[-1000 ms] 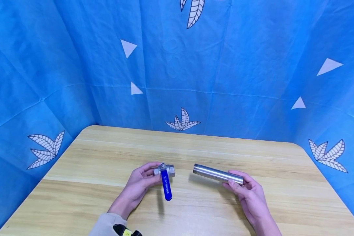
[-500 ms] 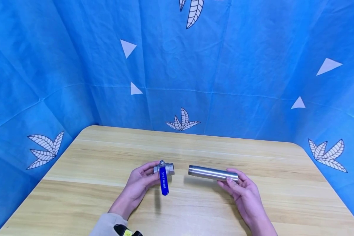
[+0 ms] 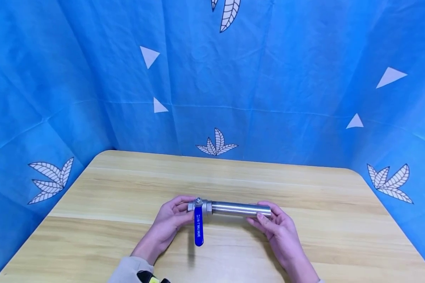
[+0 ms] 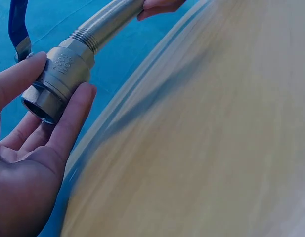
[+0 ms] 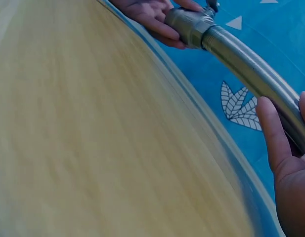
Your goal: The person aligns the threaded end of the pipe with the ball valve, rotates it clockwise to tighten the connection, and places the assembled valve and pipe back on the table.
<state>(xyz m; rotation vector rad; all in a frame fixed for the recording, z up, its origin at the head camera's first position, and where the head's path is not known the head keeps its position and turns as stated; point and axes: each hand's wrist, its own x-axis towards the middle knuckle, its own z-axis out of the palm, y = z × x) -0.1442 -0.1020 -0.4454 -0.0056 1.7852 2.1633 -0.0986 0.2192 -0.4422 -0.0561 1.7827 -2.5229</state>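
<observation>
A steel ball valve (image 3: 206, 206) with a blue lever handle (image 3: 198, 228) is held above the table between the thumb and fingers of my left hand (image 3: 168, 221). My right hand (image 3: 279, 228) grips a steel pipe (image 3: 233, 208) near its right end. The pipe's left end meets the valve's right opening, and the two lie roughly in line. Several turns of thread (image 4: 84, 38) show at the joint in the left wrist view. The valve's other opening (image 4: 37, 109) faces my left palm. In the right wrist view the pipe (image 5: 256, 66) runs from the valve to my right fingers.
A light wooden table (image 3: 134, 177) lies under both hands. Blue cloth (image 3: 212, 70) with white leaf and triangle prints hangs behind it and at both sides. A dark strap (image 3: 146, 276) sits around the left wrist, over a pale sleeve.
My right hand has moved left with the pipe, closing the gap to the valve, and the pipe's end now meets it. The pipe has levelled out. My left hand has barely moved.
</observation>
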